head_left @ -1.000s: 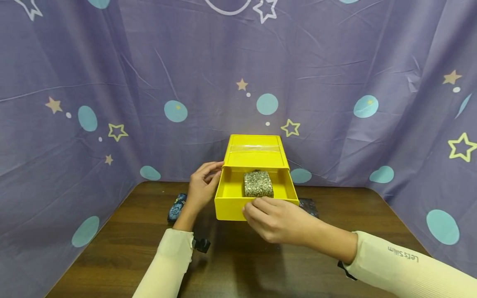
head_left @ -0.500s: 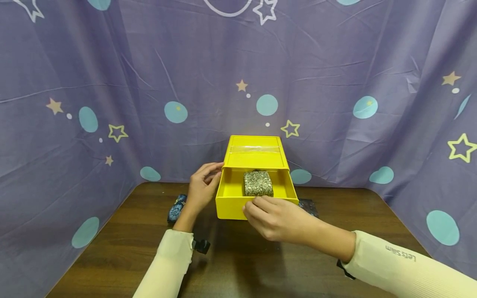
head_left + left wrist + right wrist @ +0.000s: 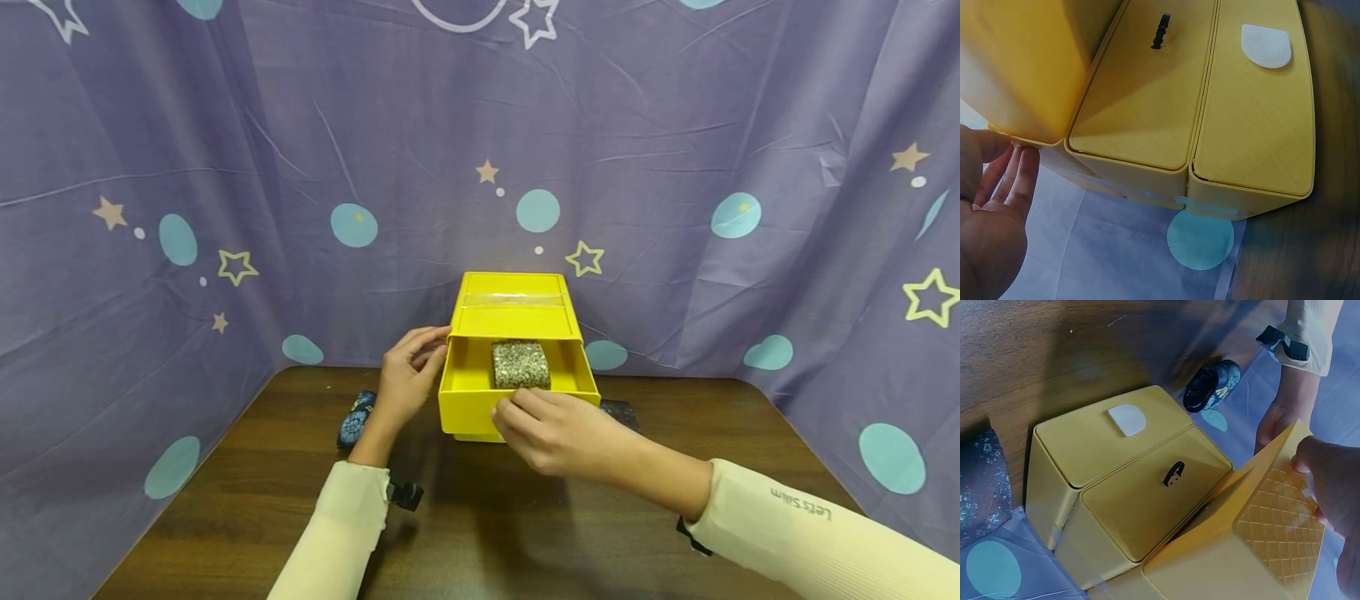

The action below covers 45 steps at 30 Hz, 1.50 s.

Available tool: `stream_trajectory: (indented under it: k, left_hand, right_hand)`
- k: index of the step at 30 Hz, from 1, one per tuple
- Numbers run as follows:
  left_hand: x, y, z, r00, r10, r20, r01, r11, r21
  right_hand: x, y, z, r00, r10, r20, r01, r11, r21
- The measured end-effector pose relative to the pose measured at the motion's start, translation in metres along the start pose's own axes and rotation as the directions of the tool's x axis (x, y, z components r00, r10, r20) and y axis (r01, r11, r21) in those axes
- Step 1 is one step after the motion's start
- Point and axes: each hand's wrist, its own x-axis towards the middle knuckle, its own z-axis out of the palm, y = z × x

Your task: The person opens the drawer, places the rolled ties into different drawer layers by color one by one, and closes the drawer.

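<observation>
A yellow drawer unit [image 3: 513, 321] stands on the table with its top drawer [image 3: 467, 412] pulled out. Inside that drawer lies a block-shaped thing with a speckled, pebbly surface [image 3: 520, 365]. My right hand [image 3: 551, 432] grips the drawer at its front panel, the thumb over the upper edge and the fingers by a small white handle [image 3: 1309, 485]. My left hand [image 3: 408, 375] rests its extended fingers against the unit's left side, near the top front corner. Two lower drawers are closed, one bearing a black handle [image 3: 1160, 31], the other a white one [image 3: 1266, 46].
A blue flower-patterned roll [image 3: 356, 418] lies left of the unit, partly behind the left forearm. On the right sits a dark patterned thing [image 3: 621, 414], partly hidden by the right hand. A purple curtain [image 3: 637, 125] hangs close behind the brown table [image 3: 300, 517].
The top drawer has slid a little way back into the unit, with my right hand moving along on its front. The left hand has stayed in place.
</observation>
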Motion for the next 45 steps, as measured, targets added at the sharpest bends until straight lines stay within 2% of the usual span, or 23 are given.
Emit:
stream_trajectory:
  k: [21,45]
  left_hand:
    - [-0.001,-0.001,0.0,1.0,0.005,-0.008,-0.005,1.0,-0.022]
    - [0.001,0.002,0.002,1.0,-0.015,-0.009,0.015,0.999,0.03]
  right_hand:
    - [-0.001,0.001,0.008,1.0,0.017,0.007,-0.017,1.0,0.001]
    - [-0.005,0.005,0.02,0.997,0.046,0.054,-0.048,0.999,0.026]
